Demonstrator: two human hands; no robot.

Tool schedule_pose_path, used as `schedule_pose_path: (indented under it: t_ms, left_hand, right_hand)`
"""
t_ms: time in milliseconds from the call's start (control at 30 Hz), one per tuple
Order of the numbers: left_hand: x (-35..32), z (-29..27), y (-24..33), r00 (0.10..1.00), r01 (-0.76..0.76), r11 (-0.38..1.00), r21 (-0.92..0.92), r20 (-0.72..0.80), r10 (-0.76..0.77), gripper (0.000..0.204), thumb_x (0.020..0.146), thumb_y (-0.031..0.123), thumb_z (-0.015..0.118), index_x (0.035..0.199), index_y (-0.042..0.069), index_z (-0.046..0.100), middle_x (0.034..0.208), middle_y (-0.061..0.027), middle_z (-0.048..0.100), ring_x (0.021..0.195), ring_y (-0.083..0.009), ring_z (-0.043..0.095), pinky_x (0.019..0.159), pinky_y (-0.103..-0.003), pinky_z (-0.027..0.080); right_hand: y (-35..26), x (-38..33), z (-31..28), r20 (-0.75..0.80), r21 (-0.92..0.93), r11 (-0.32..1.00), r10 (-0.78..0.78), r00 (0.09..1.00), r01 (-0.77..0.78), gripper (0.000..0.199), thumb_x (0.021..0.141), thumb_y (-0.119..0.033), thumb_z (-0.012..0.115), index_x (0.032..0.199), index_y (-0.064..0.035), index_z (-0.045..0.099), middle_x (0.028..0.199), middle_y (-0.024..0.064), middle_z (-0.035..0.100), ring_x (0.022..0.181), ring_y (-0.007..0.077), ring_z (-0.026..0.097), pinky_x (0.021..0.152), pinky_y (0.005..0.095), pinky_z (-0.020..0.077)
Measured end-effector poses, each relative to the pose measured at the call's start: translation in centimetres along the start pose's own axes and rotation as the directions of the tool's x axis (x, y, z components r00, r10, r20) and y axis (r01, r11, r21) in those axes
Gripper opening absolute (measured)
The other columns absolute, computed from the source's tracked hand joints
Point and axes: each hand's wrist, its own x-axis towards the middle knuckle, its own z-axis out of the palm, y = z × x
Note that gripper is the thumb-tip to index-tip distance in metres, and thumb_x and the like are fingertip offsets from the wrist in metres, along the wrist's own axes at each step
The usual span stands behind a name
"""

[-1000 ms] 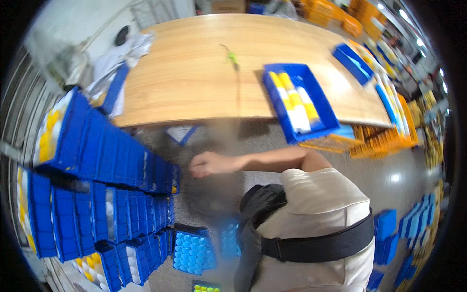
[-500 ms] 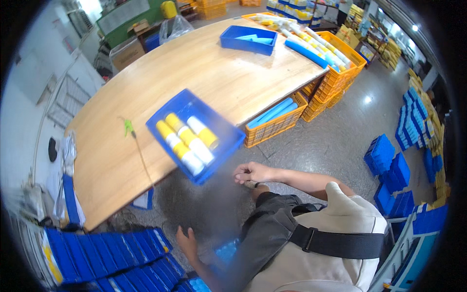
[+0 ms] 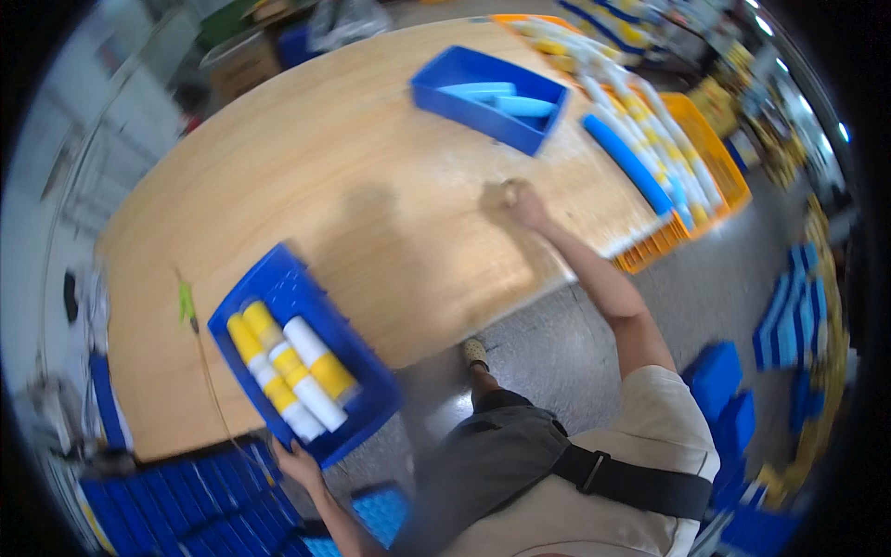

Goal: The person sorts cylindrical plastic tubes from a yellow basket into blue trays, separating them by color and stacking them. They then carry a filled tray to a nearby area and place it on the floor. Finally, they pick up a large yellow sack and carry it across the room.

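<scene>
A blue plastic bin (image 3: pixel 371 422) sits at the near left edge of the table, partly overhanging it. Inside lie several yellow-and-white cylindrical rolls (image 3: pixel 320 360). My left hand (image 3: pixel 299 467) is at the bin's near lower edge, thumb and fingers apart; whether it touches the bin I cannot tell. Over the right part of the table, my right hand (image 3: pixel 526 204) is stretched forward. Its fingers look curled but are smeared by motion. Beyond it stands a second blue bin (image 3: pixel 483 121) with light-blue pieces (image 3: pixel 524 107) in it.
The wooden table (image 3: pixel 371 306) curves around in front of me. At its right end, long white-and-yellow tubes and a blue tube (image 3: pixel 626 165) lie by an orange crate (image 3: pixel 715 153). A green-tipped tool (image 3: pixel 186 302) with a cord lies left. Blue bins (image 3: pixel 710 376) stand on the floor at right.
My right hand has moved from near my body out over the table. My left hand has come up to the near bin's edge. The view has shifted, and I am closer to the table.
</scene>
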Motion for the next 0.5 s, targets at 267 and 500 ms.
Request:
schedule_pose_path:
  t_ms: [267, 500]
  left_hand:
    - [-0.3, 2.4, 2.8, 0.998, 0.049, 0.998, -0.032, -0.048, -0.051, 0.046, 0.091, 0.0, 0.061, 0.136, -0.006, 0.053, 0.123, -0.0318, 0.063, 0.112, -0.0473, 0.062, 0.095, -0.048, 0.048]
    - [0.5, 4.5, 7.8, 0.973, -0.193, 0.953, 0.232, -0.079, 0.216, 0.058, 0.087, 0.003, 0.065, 0.141, -0.006, 0.047, 0.135, -0.0307, 0.053, 0.124, -0.0488, 0.05, 0.104, -0.052, 0.042]
  right_hand:
    - [4.1, 14.3, 0.2, -0.195, -0.458, 0.884, 0.006, 0.981, -0.096, 0.042, 0.09, -0.015, 0.062, 0.128, -0.0016, 0.05, 0.126, 0.0188, 0.057, 0.118, 0.0353, 0.056, 0.097, 0.0497, 0.0493]
    - [-4.4, 1.9, 1.4, -0.101, -0.391, 0.897, -0.263, 0.96, 0.205, 0.014, 0.093, -0.004, 0.049, 0.105, -0.0029, 0.053, 0.106, 0.0179, 0.059, 0.1, 0.0381, 0.062, 0.077, 0.0464, 0.0569]
